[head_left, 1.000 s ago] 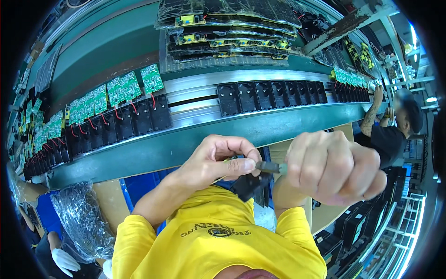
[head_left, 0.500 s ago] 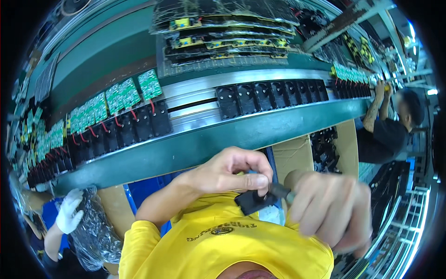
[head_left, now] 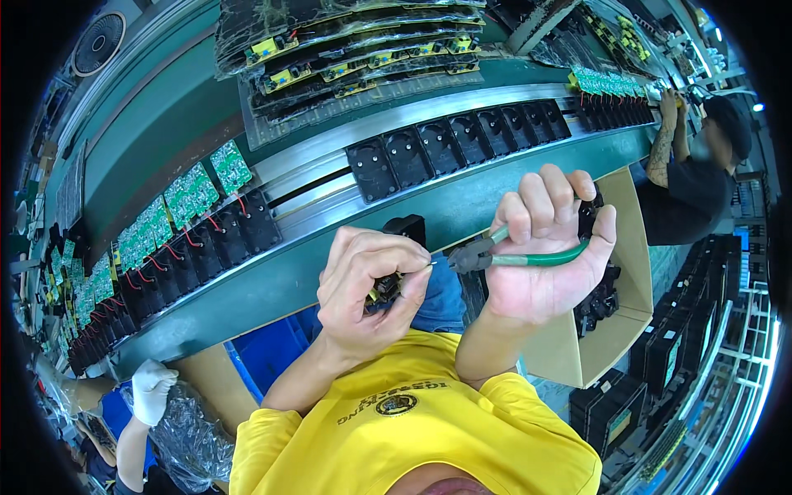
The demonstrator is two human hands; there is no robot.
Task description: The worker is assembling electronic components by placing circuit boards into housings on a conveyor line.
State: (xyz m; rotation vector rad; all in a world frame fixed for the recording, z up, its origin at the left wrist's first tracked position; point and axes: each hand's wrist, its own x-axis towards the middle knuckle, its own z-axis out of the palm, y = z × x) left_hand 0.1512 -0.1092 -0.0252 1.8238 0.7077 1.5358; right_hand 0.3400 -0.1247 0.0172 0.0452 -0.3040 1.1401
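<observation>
My left hand [head_left: 363,285] is closed around a small black plastic part [head_left: 406,226], with yellow and dark pieces showing between thumb and fingers. A thin, pale tip, perhaps a wire end, sticks out of its pinch. In my right hand [head_left: 540,285], palm turned up and fingers curled, lies a pair of cutting pliers [head_left: 538,260] with green handles. Their dark jaws point left, close to that thin tip, with a small gap between. Much of the black part is hidden behind my left fingers.
Black plastic shells [head_left: 437,148] line a metal rail beyond my hands. Green circuit boards [head_left: 191,191] with red wires stand at left. Trays [head_left: 346,58] are stacked behind. A cardboard box [head_left: 631,305] holds black parts at right. A gloved hand [head_left: 153,392] and another person [head_left: 693,173] are nearby.
My right hand has risen and turned palm up, bringing the green-handled pliers into plain view. My left hand has moved slightly left with its fingers curled tighter. The whole view has shifted.
</observation>
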